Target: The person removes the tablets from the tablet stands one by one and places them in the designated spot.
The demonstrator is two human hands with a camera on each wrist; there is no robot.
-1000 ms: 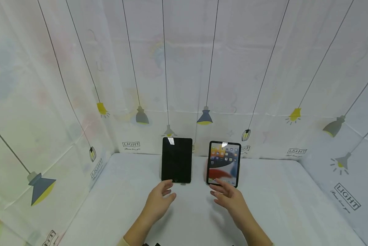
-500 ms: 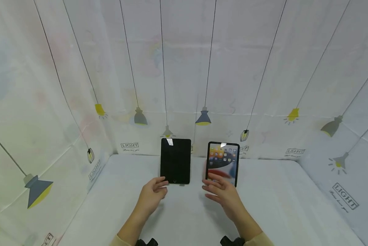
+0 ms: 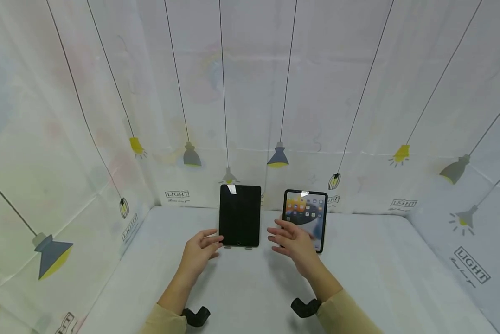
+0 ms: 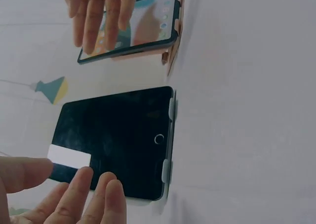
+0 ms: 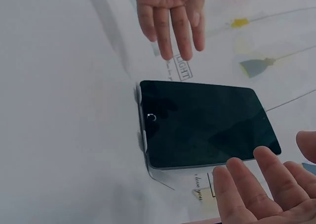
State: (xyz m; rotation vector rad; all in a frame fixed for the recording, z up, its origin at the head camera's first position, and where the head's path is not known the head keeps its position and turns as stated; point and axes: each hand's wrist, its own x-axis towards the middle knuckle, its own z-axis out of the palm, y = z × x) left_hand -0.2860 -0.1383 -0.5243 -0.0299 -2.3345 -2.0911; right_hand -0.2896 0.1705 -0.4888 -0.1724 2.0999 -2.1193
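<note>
A black tablet with a dark screen and a round home button point(image 3: 239, 215) leans upright on a stand. To its right stands a second tablet point(image 3: 318, 218) with a lit screen of app icons. My left hand point(image 3: 197, 250) is beside the dark tablet's lower left corner, fingers extended and loosely bent; whether the fingertips touch it I cannot tell. My right hand point(image 3: 295, 243) is in front of the lit tablet, partly covering its lower left, palm turned inward and fingers spread. Both hands hold nothing. The left wrist view shows small stand lips point(image 4: 172, 109) under the dark tablet.
The tablets stand near the back of a white-covered table point(image 3: 250, 287). Behind it hangs a pale curtain point(image 3: 250, 93) printed with lamps. A black curved piece point(image 3: 197, 316) juts from the left wrist, and a similar black piece point(image 3: 305, 307) from the right.
Both hands have moved forward and left. The left hand has gone from in front of the dark tablet's lower edge to its left side; the right hand covers more of the lit screen.
</note>
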